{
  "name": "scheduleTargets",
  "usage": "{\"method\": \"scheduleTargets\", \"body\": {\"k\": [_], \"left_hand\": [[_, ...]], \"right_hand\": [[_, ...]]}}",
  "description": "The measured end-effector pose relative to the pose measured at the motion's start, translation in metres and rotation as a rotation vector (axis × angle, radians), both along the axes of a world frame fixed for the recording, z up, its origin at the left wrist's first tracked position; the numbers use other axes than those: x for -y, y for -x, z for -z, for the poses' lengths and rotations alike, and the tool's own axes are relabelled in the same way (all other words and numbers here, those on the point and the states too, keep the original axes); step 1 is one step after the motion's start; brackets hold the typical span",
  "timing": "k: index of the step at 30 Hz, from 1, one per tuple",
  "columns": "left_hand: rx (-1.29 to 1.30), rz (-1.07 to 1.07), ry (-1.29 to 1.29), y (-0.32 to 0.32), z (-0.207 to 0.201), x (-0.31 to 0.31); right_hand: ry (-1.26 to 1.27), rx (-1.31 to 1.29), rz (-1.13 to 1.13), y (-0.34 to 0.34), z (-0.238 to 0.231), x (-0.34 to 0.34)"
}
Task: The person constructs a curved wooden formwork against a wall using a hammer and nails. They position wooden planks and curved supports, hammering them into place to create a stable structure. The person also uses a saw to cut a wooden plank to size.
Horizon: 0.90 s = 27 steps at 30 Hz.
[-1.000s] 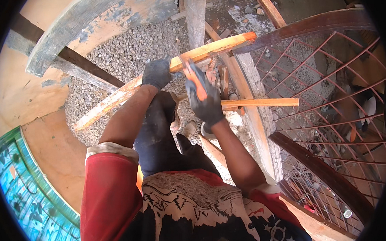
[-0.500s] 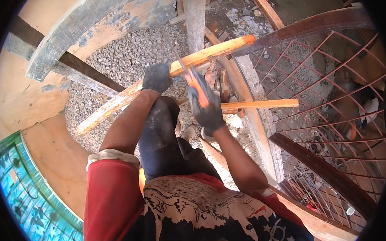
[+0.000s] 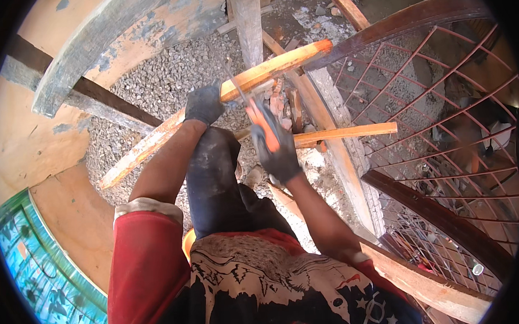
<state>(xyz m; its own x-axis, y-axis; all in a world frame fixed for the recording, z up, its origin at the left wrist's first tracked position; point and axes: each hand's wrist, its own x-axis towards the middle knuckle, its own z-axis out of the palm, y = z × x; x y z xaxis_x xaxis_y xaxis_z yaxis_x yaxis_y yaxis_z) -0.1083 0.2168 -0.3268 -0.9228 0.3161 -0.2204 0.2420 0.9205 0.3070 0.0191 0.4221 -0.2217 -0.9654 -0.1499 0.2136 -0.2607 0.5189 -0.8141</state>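
My left hand (image 3: 204,104), in a dark glove, is closed over a long wooden batten (image 3: 281,66) and presses it down near my raised knee. The batten slants from low on the left up to the right, its right end tinted orange. In my right hand (image 3: 278,155), also gloved, is a hand saw (image 3: 263,125) by its orange handle. The thin blade crosses the batten just right of my left hand; its far part is blurred.
Grey gravel (image 3: 151,80) covers the ground ahead. A red metal lattice (image 3: 430,96) with dark wooden rails stands to the right. Another orange-toned batten (image 3: 351,132) lies right of my right hand. Grey beams (image 3: 246,23) rise ahead and left, and a teal printed panel (image 3: 38,258) is at lower left.
The whole view has shifted slightly, moving the scene up and left. My right hand and the saw have moved a little lower relative to the batten. The left hand keeps its hold.
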Motion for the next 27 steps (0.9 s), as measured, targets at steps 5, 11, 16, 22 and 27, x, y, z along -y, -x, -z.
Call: {"method": "scheduleTargets", "body": {"k": [5, 11, 16, 22, 27], "left_hand": [[-0.032, -0.008, 0.001, -0.004, 0.002, -0.001], [0.001, -0.016, 0.013, 0.001, -0.011, -0.014], [0.036, -0.020, 0.068, -0.003, -0.023, -0.012], [-0.019, -0.027, -0.008, 0.002, -0.019, -0.014], [0.005, -0.012, 0.042, 0.011, -0.009, -0.005]], "right_hand": [[-0.191, 0.442, -0.016, -0.170, -0.053, -0.062], [0.017, -0.004, 0.119, 0.039, 0.003, 0.004], [0.013, 0.128, 0.046, -0.080, -0.009, -0.026], [-0.038, 0.248, 0.079, -0.109, -0.032, -0.041], [-0.256, -0.157, 0.132, 0.033, 0.043, 0.004]]}}
